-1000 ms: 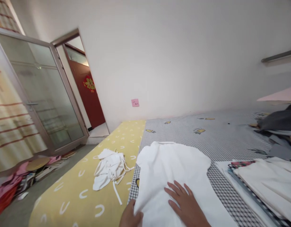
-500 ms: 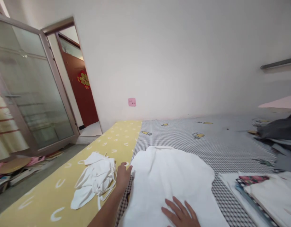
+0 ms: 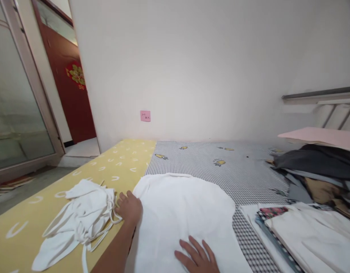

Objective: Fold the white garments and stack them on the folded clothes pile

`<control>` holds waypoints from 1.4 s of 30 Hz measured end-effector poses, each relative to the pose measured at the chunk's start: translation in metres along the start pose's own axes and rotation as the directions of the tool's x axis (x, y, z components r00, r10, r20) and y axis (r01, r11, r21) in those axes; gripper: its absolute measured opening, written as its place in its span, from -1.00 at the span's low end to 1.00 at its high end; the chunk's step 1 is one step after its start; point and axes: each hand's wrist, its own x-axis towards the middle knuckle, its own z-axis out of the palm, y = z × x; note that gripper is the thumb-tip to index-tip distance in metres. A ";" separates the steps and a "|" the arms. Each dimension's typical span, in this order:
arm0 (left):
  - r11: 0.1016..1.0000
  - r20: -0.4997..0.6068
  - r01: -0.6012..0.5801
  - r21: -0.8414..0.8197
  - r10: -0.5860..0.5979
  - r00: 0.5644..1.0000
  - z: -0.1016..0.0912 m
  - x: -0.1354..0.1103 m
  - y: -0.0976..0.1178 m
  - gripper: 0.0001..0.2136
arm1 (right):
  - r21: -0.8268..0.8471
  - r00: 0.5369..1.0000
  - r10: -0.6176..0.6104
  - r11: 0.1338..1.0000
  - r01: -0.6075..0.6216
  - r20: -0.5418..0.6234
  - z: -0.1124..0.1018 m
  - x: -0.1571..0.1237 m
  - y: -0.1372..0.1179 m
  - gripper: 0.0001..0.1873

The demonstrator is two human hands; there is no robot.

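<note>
**A:** What's in hand here?

**B:** A white cotton garment (image 3: 180,216) lies spread on the checked bed sheet (image 3: 209,167), at twelve o'clock from the wearer. The right hand (image 3: 197,254) rests on it near the bottom of the view, fingers spread and pressed flat.

**A:** And the left hand?

**B:** The left hand (image 3: 129,207) sits at the garment's nine o'clock edge, fingers curled. I can't tell whether it pinches anything. Just beside it, a bunched white piece with strings (image 3: 78,220) lies on the yellow bed sheet (image 3: 120,159).

**A:** What does the next move call for?

**B:** Going by how it lies, the smoothing looks under way, and that left edge needs flattening. Folded fabrics (image 3: 311,235) sit at four o'clock, dark clothes (image 3: 317,161) at two.
</note>
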 end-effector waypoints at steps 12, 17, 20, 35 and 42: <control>0.778 0.438 -0.626 -0.058 0.583 0.684 -0.021 -0.139 -0.071 -0.49 | 0.298 0.958 0.094 0.938 -0.177 0.273 -0.068 0.024 -0.013 -0.54; 0.852 0.358 -0.501 0.153 0.425 0.832 -0.025 -0.175 -0.107 -0.49 | 0.310 0.939 0.138 0.920 -0.239 0.314 -0.069 0.028 -0.016 -0.55; 0.855 0.316 -0.469 0.220 0.392 0.864 -0.031 -0.190 -0.112 -0.49 | 0.296 0.912 0.153 0.914 -0.278 0.381 -0.075 0.039 -0.022 -0.53; 0.863 0.389 -0.471 0.184 0.376 0.841 -0.053 -0.195 -0.100 -0.48 | 0.241 0.829 0.304 0.859 -0.451 0.469 -0.163 -0.096 -0.027 -0.41; 0.856 0.372 -0.460 0.238 0.357 0.857 -0.043 -0.191 -0.102 -0.49 | 0.291 0.726 0.654 0.667 -0.686 0.212 -0.180 -0.079 -0.008 -0.50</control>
